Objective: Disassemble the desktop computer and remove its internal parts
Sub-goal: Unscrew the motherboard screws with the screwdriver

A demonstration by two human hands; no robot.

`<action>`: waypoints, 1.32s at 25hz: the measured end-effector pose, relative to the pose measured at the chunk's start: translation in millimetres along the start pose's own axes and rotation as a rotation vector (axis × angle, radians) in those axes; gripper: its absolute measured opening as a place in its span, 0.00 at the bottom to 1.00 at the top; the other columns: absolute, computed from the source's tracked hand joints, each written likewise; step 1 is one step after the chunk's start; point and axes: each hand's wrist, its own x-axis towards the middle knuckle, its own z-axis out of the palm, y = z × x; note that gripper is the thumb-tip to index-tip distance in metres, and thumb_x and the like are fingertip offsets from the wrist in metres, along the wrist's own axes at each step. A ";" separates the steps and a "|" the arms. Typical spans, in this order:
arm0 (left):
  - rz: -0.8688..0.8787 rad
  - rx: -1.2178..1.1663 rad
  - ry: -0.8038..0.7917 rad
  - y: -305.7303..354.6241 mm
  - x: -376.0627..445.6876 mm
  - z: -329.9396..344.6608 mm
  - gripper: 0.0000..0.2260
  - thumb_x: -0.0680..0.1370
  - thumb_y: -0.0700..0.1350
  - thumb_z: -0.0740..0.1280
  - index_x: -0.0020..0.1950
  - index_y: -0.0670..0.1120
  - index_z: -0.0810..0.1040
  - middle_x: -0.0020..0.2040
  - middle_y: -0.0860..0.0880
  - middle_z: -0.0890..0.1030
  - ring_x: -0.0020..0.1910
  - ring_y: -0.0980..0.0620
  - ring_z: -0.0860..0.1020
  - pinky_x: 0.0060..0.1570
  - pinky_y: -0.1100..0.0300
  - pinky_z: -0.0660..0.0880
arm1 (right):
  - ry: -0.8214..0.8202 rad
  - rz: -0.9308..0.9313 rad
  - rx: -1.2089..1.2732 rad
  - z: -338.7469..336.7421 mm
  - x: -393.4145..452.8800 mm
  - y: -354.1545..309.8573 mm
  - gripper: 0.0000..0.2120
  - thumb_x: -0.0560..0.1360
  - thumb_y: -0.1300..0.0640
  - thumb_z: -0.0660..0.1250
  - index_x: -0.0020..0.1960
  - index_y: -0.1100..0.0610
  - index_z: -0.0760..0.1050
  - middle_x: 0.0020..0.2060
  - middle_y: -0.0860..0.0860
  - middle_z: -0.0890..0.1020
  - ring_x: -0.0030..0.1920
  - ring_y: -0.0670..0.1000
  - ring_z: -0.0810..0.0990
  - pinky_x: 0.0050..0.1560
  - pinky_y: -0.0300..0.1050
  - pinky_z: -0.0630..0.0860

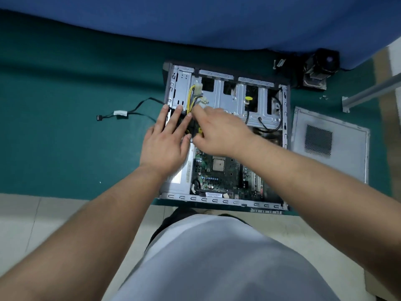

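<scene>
Green matting (65, 131) covers the floor where the open case (225, 135) lies, side off, just ahead of the person's knees. Left hand (167, 142) lies flat with fingers spread straight over the case's nine o'clock edge, by the power supply (184, 177). Right hand (219, 131) reaches in beside it, fingers curled down among the yellow wires (191, 98); whether it pinches them I cannot tell. Motherboard (221, 172) shows at six o'clock inside. Side panel (329, 144) lies at three o'clock, a loose cable (121, 114) at nine, a fan (319, 68) at one.
</scene>
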 end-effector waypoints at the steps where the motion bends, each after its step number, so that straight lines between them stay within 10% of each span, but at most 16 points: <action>1: -0.001 -0.006 -0.003 0.2 -0.3 -0.2 0.25 0.85 0.56 0.50 0.83 0.56 0.59 0.84 0.53 0.54 0.84 0.48 0.46 0.69 0.40 0.68 | 0.042 0.119 -0.046 2.1 -1.0 -4.4 0.25 0.79 0.34 0.52 0.65 0.52 0.64 0.41 0.52 0.73 0.43 0.58 0.77 0.33 0.47 0.64; 33: -0.007 -0.024 -0.002 0.9 -0.3 -0.3 0.24 0.85 0.56 0.53 0.82 0.56 0.61 0.84 0.53 0.56 0.84 0.48 0.47 0.70 0.43 0.68 | -0.029 0.251 0.338 1.0 -14.2 6.4 0.13 0.78 0.50 0.65 0.60 0.50 0.67 0.53 0.51 0.73 0.46 0.54 0.76 0.37 0.46 0.69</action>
